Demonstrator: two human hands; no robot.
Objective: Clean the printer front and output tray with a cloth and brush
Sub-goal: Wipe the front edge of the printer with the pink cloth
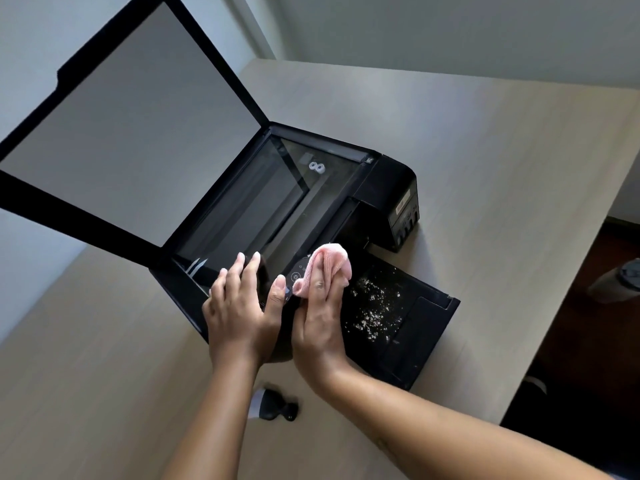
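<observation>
The right hand (320,306) grips a pink cloth (329,268) against the black printer (381,188)'s control panel (299,271) — its icons unreadable. The left hand (239,303) lies flat, open, empty, on the printer front; the ink-tank label (403,201) is illegible.

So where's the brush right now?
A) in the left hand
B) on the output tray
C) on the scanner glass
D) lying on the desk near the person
D: the brush lies untouched on the desk, below both forearms, while the right hand holds the pink cloth.

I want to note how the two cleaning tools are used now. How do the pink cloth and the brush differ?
The pink cloth is bunched in the right hand against the printer front; the brush lies untouched on the table. The cloth is soft and pale; the brush is mostly black and rigid-looking. Both are small.
</observation>
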